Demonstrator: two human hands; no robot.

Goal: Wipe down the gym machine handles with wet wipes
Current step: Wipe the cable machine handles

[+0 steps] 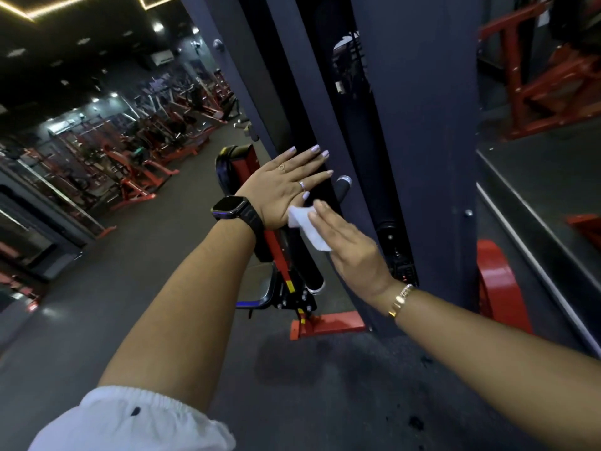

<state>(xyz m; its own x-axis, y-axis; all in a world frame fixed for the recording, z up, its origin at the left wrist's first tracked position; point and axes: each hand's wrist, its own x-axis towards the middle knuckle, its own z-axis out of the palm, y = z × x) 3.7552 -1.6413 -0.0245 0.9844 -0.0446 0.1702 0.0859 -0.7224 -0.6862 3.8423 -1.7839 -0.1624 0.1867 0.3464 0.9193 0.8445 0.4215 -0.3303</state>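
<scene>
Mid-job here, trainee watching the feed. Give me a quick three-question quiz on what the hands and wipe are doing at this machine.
1. True or false: the wipe is pressed under the right hand.
2. Which wrist wears the black watch? A) left B) right C) neither
3. Fill in: the left hand lies flat and open against the machine's dark ____.

Key:
1. True; the right hand's fingers lie flat over it.
2. A; the right wrist carries a gold bracelet.
3. Upright; the short black handle just beyond the fingertips is not gripped by either hand.
</scene>
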